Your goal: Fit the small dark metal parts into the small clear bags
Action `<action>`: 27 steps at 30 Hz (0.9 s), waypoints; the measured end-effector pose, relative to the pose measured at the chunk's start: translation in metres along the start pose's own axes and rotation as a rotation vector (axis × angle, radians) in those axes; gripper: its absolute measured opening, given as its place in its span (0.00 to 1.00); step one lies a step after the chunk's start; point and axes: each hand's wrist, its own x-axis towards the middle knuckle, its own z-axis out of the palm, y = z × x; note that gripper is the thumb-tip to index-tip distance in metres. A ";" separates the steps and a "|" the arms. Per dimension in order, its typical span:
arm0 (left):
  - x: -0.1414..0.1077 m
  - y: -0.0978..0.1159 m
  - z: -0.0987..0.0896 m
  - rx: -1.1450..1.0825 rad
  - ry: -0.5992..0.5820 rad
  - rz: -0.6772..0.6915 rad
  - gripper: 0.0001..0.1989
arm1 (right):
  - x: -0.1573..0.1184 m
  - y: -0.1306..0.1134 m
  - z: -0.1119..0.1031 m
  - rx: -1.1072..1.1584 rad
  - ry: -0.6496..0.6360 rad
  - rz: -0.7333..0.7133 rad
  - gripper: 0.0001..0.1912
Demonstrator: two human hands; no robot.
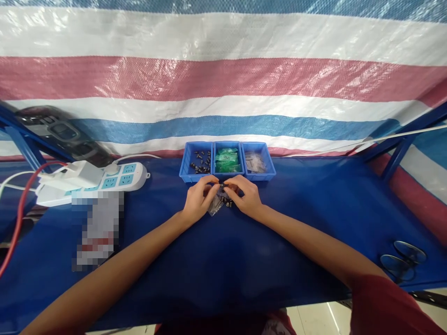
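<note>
Both hands meet over the blue table, just in front of three blue bins. My left hand (pixel 200 199) has its thumb and fingers pinched together near a small dark piece; what exactly it grips is too small to tell. Close beside it, my right hand (pixel 246 195) is pinched around something dark and tiny at the fingertips. A small clear plastic bag (pixel 215 205) lies under the fingers, with several dark screws (pixel 227 203) next to it. The left bin (pixel 193 177) contains dark screws, the middle bin (pixel 228 176) green packets, the right bin (pixel 260 177) clear packets.
A white power strip (pixel 134 179) with plugs and cables lies at the left on the blue table (pixel 223 270), and a blurred packet (pixel 99 228) is in front of it. Eyeglasses (pixel 401 263) rest at the right. Blue frame bars and a striped sheet (pixel 223 79) stand behind.
</note>
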 end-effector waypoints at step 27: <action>0.004 0.008 -0.004 0.032 -0.012 0.059 0.08 | 0.003 0.000 0.000 -0.039 -0.035 -0.019 0.11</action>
